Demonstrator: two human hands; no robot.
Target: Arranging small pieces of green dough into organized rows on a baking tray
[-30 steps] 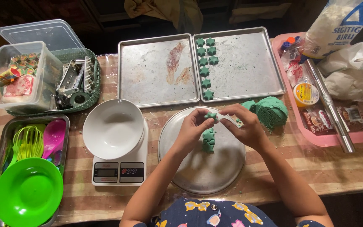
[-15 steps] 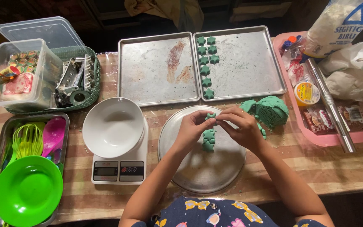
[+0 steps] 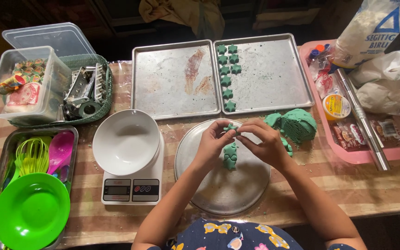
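Seven stars [image 3: 227,71] sit on the tray [image 3: 274,78]. My left hand [image 3: 210,144] and right hand [image 3: 265,143] pinch another star [image 3: 230,127] above the plate [image 3: 209,185]; much dough [image 3: 297,125] remains.

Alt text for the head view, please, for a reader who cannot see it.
Both hands, left hand and right hand, pinch a small green dough piece above a round metal plate. Behind, a baking tray holds a row of dough stars; a white bowl sits on a scale.
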